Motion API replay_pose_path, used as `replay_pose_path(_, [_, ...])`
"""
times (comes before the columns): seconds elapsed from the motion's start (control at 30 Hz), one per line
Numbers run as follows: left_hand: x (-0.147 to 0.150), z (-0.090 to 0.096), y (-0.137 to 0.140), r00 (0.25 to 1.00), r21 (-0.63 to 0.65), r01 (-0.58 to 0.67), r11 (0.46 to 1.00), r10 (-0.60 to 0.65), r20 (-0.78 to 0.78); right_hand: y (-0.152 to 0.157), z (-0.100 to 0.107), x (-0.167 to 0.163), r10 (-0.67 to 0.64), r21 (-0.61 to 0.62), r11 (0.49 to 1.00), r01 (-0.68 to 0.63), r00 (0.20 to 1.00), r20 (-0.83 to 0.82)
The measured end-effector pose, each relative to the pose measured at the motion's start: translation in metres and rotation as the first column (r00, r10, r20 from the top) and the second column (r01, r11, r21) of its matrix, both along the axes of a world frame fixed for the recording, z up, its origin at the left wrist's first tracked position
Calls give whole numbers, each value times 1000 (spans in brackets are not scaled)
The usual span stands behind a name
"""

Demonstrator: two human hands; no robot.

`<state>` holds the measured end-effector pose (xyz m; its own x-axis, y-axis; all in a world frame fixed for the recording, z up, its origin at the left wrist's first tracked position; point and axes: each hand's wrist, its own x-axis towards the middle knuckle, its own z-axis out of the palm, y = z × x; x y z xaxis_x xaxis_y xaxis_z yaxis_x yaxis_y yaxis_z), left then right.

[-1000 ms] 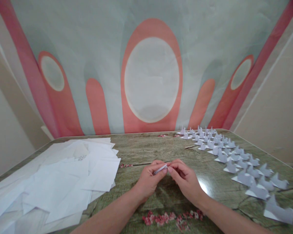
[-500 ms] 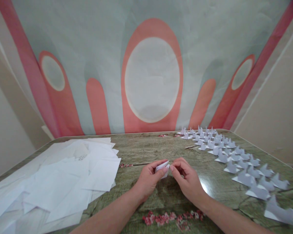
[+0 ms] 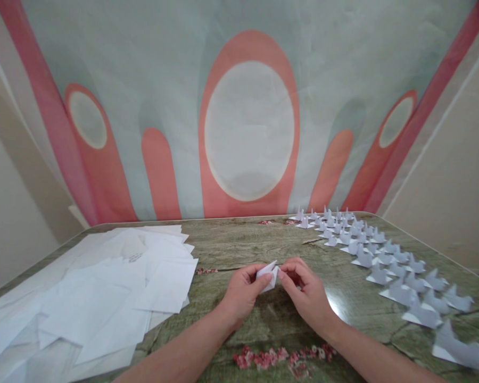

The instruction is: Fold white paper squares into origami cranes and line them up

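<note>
Between my hands, above the middle of the table, is a small folded white paper figure (image 3: 268,276) with a pointed tip sticking up. My left hand (image 3: 243,292) pinches its left side, thumb in front and fingers behind. My right hand (image 3: 305,292) grips the figure's right edge between thumb and forefinger, the other fingers curled. The fingers partly cover the paper, so its full shape is hidden.
Loose white paper sheets (image 3: 104,298) overlap in a wide pile on the left. Several folded paper birds (image 3: 397,290) stand in rows along the right. The wood-patterned table (image 3: 231,242) ends at a patterned wall covering (image 3: 249,130).
The folded paper has tilted slightly, and more of its white face and pointed tip shows between my hands. My hands have barely moved.
</note>
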<state>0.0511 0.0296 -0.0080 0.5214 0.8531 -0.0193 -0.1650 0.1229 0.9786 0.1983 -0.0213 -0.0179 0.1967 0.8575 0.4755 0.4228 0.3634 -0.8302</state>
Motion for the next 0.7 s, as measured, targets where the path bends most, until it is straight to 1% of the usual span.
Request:
replay_pose_path(0.2, [0,-1,0,1000,1,-6,1000,6,-18,0,-1,1,-8,14,1000,8,1000,1])
replay_pose_path(0.43, [0,3,-1,999,7,-24,1000,25,-35,-1,0,1,-3,6,1000,3,1000,3])
replay_pose_path(0.7, [0,2,-1,999,14,-29,999,29,-37,-1,0,0,-18,0,1000,18,1000,1])
